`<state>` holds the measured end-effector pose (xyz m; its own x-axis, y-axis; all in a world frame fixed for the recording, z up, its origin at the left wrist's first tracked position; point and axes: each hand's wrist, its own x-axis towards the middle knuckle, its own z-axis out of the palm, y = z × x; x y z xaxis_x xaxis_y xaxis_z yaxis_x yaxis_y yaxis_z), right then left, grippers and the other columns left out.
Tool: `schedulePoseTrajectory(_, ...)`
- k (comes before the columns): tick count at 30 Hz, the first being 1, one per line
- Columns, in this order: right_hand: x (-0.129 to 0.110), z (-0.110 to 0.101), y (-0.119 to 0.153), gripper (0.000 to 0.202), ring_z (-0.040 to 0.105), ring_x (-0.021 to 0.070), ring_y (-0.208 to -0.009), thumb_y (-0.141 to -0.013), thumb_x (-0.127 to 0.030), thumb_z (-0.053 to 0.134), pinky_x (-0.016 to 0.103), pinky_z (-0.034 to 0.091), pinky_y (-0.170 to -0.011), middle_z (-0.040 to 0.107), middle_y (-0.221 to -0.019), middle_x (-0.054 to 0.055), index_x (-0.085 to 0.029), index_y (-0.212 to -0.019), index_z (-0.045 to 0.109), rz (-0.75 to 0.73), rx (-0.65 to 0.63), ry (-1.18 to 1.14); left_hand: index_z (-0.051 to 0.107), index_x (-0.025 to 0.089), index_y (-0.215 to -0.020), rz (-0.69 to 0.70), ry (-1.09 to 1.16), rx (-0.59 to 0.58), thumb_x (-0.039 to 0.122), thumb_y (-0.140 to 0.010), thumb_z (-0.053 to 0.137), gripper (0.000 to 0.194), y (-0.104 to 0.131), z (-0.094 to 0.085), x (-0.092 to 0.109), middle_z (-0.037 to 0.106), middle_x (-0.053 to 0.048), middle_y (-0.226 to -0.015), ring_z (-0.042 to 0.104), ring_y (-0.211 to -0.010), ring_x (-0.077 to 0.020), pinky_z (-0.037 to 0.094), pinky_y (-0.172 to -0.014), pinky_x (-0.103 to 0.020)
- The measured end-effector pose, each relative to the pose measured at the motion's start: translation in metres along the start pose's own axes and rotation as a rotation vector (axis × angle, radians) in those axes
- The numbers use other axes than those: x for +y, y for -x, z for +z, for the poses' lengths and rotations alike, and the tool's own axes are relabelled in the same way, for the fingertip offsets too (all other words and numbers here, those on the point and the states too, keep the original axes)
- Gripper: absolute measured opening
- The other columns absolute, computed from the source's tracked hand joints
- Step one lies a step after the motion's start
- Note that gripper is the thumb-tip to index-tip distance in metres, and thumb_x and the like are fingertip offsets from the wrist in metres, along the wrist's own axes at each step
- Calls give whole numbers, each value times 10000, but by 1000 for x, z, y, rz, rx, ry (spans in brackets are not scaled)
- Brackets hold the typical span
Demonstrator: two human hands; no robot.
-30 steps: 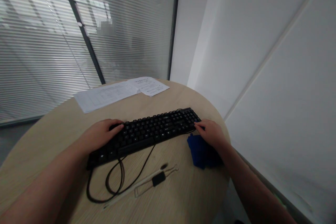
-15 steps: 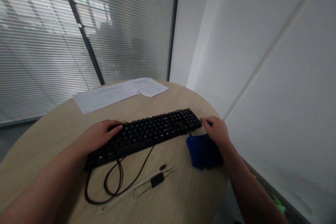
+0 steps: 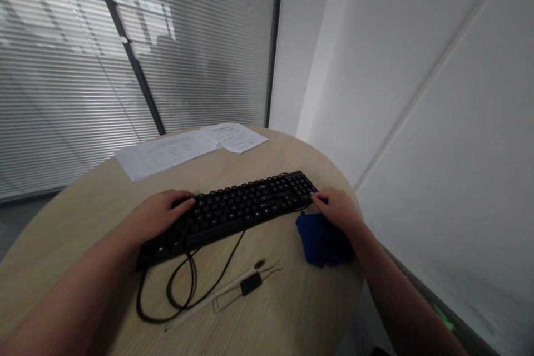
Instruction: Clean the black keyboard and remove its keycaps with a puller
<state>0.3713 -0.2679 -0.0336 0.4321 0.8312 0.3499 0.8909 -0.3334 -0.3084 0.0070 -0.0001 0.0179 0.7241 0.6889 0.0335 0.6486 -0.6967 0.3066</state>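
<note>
A black keyboard (image 3: pixel 250 203) lies at a slant across the table. My left hand (image 3: pixel 161 214) grips its left part, thumb on top along the keys and the other fingers curled at the far edge. At the right end, over the number keys, my right hand (image 3: pixel 334 206) has its fingers pinched together on a bit of dark blue material. A blue cloth (image 3: pixel 321 239) rests on the table beneath the right wrist. The keyboard's black cable (image 3: pixel 170 289) loops in front of it.
A wire tool with a black block (image 3: pixel 251 283) and a thin light stick with a dark tip (image 3: pixel 212 296) lie near the front. Printed papers (image 3: pixel 175 151) are at the back of the round table (image 3: pixel 292 150). A white wall stands at the right.
My right hand has moved a little left, from beside the keyboard's right end onto its number keys. My left hand still holds the left part.
</note>
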Motion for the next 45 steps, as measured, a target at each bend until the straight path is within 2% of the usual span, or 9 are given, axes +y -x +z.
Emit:
schedulePoseTrajectory(2,0,-1,0,271,731,248,-864,-939,-338,582,350,517,-776,798,-924,77,-223,-929,827,23,0,-50,716,175,-1194,-3,11,-3,606,-891,387,621,-1,1,-1,732,-111,-1236,664,-1152,-330,474,-1063,-434)
schedulePoseTrajectory(6,4,-1,0,311,725,253,-947,-950,-365,543,345,512,-824,799,-1004,75,-229,-962,823,172,128,-96,721,165,-1198,-19,7,-21,634,-856,347,690,-4,4,-5,723,-125,-1246,656,-1165,-330,468,-1074,-443)
schedulePoseTrajectory(12,7,2,-2,299,727,271,-887,-909,-383,574,345,503,-754,801,-928,80,-232,-871,830,205,28,-24,720,160,-1191,-6,16,-9,641,-855,350,694,-4,4,-5,731,-117,-1226,662,-1147,-321,469,-1067,-435)
schedulePoseTrajectory(18,23,7,-5,330,734,271,-977,-921,-417,551,375,534,-863,805,-1025,70,-242,-971,826,226,167,-227,728,190,-1179,12,10,10,606,-877,379,622,-3,5,-7,743,-101,-1201,673,-1112,-317,484,-1044,-421)
schedulePoseTrajectory(21,31,5,-23,341,725,281,-1034,-921,-421,560,389,529,-913,791,-1103,83,-234,-1035,821,243,163,-269,729,187,-1192,36,-68,80,604,-897,358,631,-3,7,-5,733,-128,-1205,668,-1104,-335,488,-1029,-439)
schedulePoseTrajectory(25,35,3,-66,315,725,281,-1000,-907,-388,585,363,521,-893,799,-1062,92,-209,-989,831,254,37,-232,686,171,-1279,100,-164,182,607,-910,360,658,0,10,10,695,-147,-1264,635,-1151,-348,467,-1048,-472)
schedulePoseTrajectory(31,28,22,-106,312,724,260,-794,-872,-336,592,312,508,-713,790,-796,99,-144,-781,821,277,-50,-236,590,195,-1398,149,-149,131,633,-913,386,685,2,25,28,639,-138,-1351,618,-1184,-343,450,-1056,-483)
schedulePoseTrajectory(36,26,28,-99,378,671,214,-666,-870,-386,560,276,462,-603,739,-669,83,-118,-748,797,267,-125,-272,560,248,-1433,108,-197,92,636,-943,334,664,3,31,31,657,-124,-1324,609,-1187,-361,435,-1037,-507)
schedulePoseTrajectory(45,36,1,-58,451,487,150,-526,-827,-504,522,268,331,-526,513,-484,-4,-155,-586,674,205,-212,-218,542,257,-1462,78,-234,93,640,-954,305,679,2,32,33,657,-153,-1282,601,-1179,-384,423,-1018,-522)
